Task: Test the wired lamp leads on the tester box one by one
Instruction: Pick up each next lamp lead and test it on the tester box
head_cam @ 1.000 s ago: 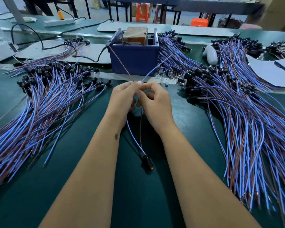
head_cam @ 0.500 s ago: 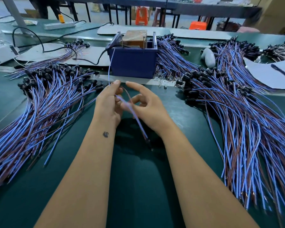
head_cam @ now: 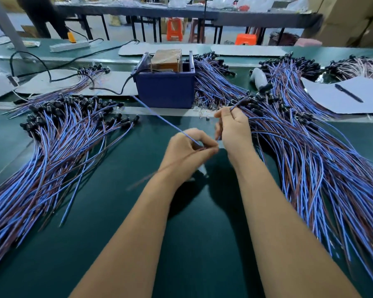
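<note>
A dark blue plastic tester box with a brown block inside sits at the top middle of the picture, on the green bench. It is straight ahead of the person, so both hands can get to it.

The left hand is in the middle of the picture. Its fingers are curled and pinch one thin blue and brown lamp lead. The blue wire runs up and to the left from the hand, toward the left corner of the box. I cannot tell if its tip touches the box. A brown wire trails down and left past the wrist, but it is blurry.

The right hand is just beside the left one, a little higher. Its fingers are curled too and pinch another blue wire at the edge of the big pile of blue and brown leads on the right. I think this is the next lead to test, picked out early to save time.

A second big pile of the same leads lies on the left side. I think one pile is done and the other is waiting, so they do not get mixed up. I cannot tell which is which.

A white sheet of paper with a dark pen lies at the upper right, maybe for writing notes.
</note>
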`<state>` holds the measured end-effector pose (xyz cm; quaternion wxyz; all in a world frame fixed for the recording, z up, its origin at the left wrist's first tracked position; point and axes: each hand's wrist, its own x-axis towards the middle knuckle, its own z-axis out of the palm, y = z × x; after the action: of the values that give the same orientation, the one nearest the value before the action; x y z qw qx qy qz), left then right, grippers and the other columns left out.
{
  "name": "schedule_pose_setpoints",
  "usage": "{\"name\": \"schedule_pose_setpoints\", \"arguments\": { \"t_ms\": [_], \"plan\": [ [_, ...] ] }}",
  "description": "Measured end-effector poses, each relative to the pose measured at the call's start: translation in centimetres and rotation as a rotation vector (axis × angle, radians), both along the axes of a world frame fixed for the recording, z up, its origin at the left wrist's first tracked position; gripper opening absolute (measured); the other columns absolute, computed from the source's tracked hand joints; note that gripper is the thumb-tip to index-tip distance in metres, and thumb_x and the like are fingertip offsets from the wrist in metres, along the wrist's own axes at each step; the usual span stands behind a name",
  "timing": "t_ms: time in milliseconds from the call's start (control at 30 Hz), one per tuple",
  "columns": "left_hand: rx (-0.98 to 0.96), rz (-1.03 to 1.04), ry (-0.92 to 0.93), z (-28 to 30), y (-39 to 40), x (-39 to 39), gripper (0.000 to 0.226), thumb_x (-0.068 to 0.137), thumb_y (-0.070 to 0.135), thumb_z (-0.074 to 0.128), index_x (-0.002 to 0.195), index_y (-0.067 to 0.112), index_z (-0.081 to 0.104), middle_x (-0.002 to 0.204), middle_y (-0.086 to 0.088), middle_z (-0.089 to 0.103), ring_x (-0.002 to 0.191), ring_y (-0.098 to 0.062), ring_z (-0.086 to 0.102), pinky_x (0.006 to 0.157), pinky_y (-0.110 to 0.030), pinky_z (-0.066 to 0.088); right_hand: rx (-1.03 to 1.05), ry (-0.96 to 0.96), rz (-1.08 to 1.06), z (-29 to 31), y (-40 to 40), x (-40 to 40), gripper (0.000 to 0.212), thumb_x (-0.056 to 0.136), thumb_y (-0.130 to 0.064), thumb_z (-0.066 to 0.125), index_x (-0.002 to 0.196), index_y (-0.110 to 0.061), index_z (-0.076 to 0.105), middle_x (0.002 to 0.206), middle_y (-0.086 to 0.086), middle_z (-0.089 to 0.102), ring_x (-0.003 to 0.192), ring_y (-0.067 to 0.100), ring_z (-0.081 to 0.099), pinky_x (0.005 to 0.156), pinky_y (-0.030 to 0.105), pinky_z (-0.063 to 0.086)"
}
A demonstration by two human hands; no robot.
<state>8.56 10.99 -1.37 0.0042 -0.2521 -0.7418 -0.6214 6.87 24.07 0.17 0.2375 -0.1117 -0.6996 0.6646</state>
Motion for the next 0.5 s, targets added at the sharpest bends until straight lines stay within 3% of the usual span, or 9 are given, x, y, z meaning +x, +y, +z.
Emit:
{"name": "schedule_pose_setpoints", "arguments": {
  "t_ms": [133, 233, 333, 400, 500],
  "plan": [
    [-0.141, -0.189, 0.089, -0.4, 2.0, 1.8, 0.024, 0.081, 0.000, 0.075, 0.092, 0.021, 0.075, 0.071, 0.004, 0.056, 0.057, -0.003, 0.044, 0.059, -0.018, 0.040, 0.374, -0.242, -0.023, 2.6, 4.4, 0.2, 0.029, 0.103, -0.022, 0.042, 0.081, -0.016, 0.060, 0.059, -0.005, 0.050, 0.063, 0.018, 0.052, 0.063, 0.033, 0.045],
    [-0.281, -0.223, 0.157, -0.6, 2.3, 1.9, 0.016, 0.083, 0.006, 0.076, 0.090, 0.020, 0.077, 0.073, 0.009, 0.056, 0.056, -0.005, 0.046, 0.062, -0.019, 0.042, 0.804, -0.367, -0.044, 4.8, 7.0, 1.1, 0.031, 0.102, -0.031, 0.041, 0.092, -0.014, 0.064, 0.078, 0.001, 0.057, 0.074, 0.022, 0.052, 0.063, 0.033, 0.035],
    [-0.282, -0.185, 0.159, -0.8, 2.2, 1.7, 0.016, 0.084, 0.007, 0.074, 0.087, 0.023, 0.076, 0.072, 0.012, 0.057, 0.057, -0.003, 0.049, 0.064, -0.019, 0.043, 1.053, -0.483, -0.119, 6.1, 9.3, 2.2, 0.032, 0.102, -0.036, 0.042, 0.094, -0.012, 0.062, 0.082, 0.006, 0.058, 0.078, 0.028, 0.053, 0.065, 0.035, 0.038],
    [-0.275, -0.137, 0.157, -0.9, 2.2, 1.6, 0.017, 0.083, 0.008, 0.072, 0.085, 0.025, 0.075, 0.072, 0.012, 0.057, 0.057, -0.003, 0.050, 0.064, -0.021, 0.044, 1.154, -0.610, -0.189, 6.4, 10.5, 2.7, 0.031, 0.103, -0.039, 0.043, 0.101, -0.015, 0.062, 0.100, 0.010, 0.062, 0.094, 0.032, 0.055, 0.079, 0.039, 0.043],
    [-0.293, -0.030, 0.159, -0.9, 2.2, 1.1, 0.019, 0.082, 0.011, 0.070, 0.083, 0.030, 0.073, 0.073, 0.014, 0.059, 0.058, -0.004, 0.049, 0.066, -0.027, 0.048, 1.315, -0.797, -0.337, 6.1, 10.8, 2.9, 0.039, 0.099, -0.044, 0.046, 0.124, -0.016, 0.053, 0.133, 0.019, 0.049, 0.125, 0.037, 0.041, 0.102, 0.047, 0.031]
  ]
}}
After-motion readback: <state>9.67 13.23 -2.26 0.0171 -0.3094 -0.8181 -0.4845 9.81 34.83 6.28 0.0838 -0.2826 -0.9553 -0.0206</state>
